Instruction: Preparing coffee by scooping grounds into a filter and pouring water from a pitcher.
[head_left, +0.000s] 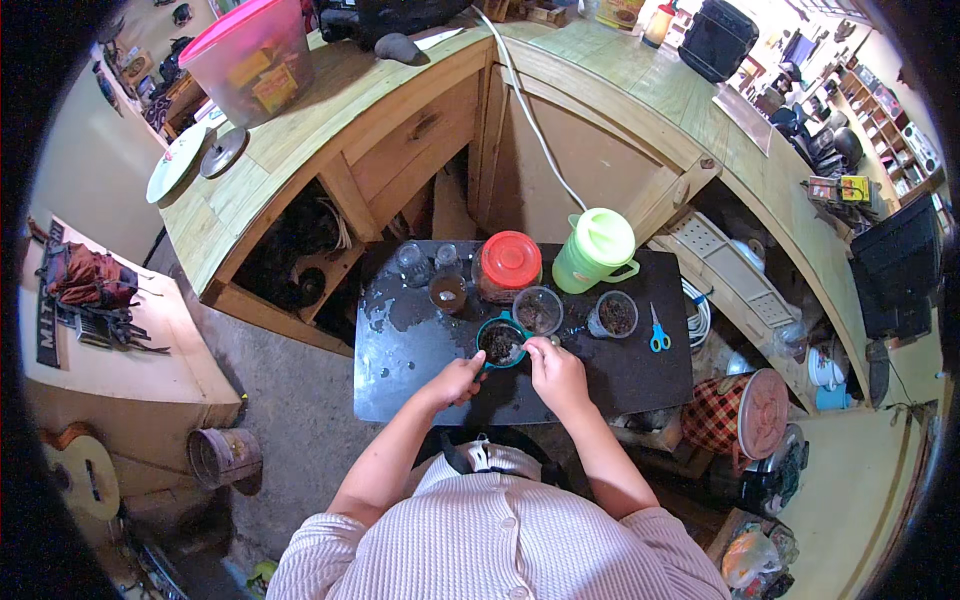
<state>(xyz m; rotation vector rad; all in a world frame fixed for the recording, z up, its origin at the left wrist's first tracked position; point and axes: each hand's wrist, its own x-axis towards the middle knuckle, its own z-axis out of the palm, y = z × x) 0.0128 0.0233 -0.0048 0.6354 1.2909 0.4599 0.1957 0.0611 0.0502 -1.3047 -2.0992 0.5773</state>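
Note:
My left hand (455, 384) grips a teal round strainer (481, 364) near its lower left rim. Dark, crumbly matter (498, 341) lies in the strainer, with a paler patch by the right side. At that right rim, the fingertips of my right hand (556, 373) are pinched together; whether they hold the rim or something small is hidden. Just beyond are a clear plastic cup (538, 310) with dark residue and a second cup (616, 315) of dark grounds. A glass of brown liquid (448, 293) stands to the upper left.
The black low table (405, 375) bears wet spots. Along its far side stand glasses (413, 265), a red-lidded jar (511, 260) and a green pitcher (592, 251). Blue-handled scissors (659, 337) lie at right. A wooden counter (247, 169) curves around the table, beyond a white cable (536, 124).

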